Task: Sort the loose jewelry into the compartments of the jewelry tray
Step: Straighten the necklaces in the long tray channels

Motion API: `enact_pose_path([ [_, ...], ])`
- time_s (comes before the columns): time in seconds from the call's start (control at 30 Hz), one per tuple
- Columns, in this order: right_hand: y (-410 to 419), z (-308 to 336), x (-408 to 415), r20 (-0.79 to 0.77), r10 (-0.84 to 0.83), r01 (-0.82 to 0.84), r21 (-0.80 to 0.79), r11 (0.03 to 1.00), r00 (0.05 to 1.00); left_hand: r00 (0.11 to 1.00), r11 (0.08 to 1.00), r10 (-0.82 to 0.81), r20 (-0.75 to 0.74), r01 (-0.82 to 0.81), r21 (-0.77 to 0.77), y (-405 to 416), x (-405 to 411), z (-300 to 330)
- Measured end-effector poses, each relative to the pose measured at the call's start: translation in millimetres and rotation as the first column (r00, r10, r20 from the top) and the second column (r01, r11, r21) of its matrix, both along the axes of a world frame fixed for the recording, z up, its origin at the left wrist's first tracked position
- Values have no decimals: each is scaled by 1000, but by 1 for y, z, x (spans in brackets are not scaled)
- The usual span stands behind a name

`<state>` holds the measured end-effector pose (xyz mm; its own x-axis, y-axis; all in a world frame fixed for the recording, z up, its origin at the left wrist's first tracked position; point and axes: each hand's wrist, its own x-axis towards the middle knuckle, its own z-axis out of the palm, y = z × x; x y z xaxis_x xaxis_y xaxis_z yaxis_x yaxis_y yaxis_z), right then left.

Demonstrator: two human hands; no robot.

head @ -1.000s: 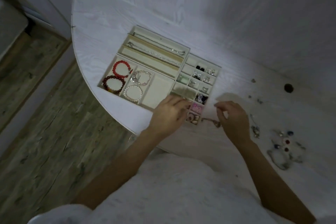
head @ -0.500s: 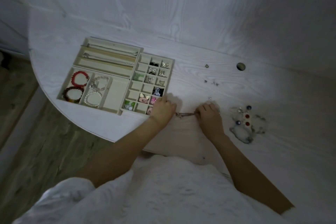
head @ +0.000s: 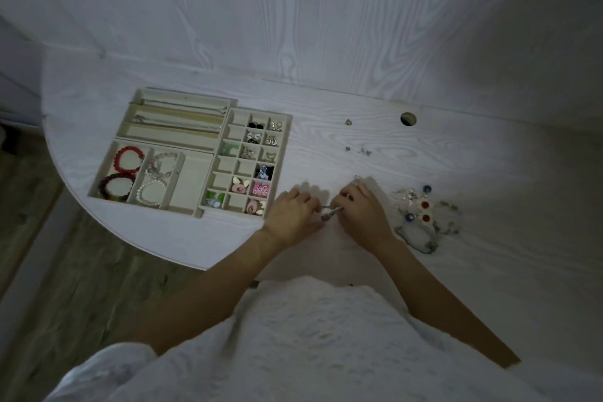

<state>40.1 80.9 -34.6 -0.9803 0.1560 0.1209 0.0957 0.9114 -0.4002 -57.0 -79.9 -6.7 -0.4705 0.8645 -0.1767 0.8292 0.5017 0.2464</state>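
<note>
Hands (head: 295, 215) closed together on white woodgrain table (head: 326, 127).

Silver chain (head: 330, 211) beside beige tray (head: 208, 158)

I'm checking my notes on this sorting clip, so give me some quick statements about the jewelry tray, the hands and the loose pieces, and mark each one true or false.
1. Both hands hold one small metal piece between them. True: the left hand and right hand pinch it just right of the jewelry tray.
2. The red bead bracelet lies loose on the table. False: it sits in a tray compartment.
3. A pile of loose jewelry lies to the right of the right hand. True.
4. Every small compartment of the tray is filled. False: several are empty.
5. The pearl bracelet lies in the tray. True.
</note>
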Motion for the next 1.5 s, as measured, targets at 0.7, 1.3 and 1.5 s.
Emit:
enact_pose_path([
  [0.7,-18,56,-15,240,122,151,-857,492,963,408,444,289,866,-859,256,-27,-23,67],
  [1.3,-49,102,-130,209,83,86,-685,724,974,644,635,405,648,-709,308,-200,-136,74],
  [1.5,-110,88,-205,101,-37,89,-584,807,994,799,767,453,395,-575,284,-240,-236,57],
])
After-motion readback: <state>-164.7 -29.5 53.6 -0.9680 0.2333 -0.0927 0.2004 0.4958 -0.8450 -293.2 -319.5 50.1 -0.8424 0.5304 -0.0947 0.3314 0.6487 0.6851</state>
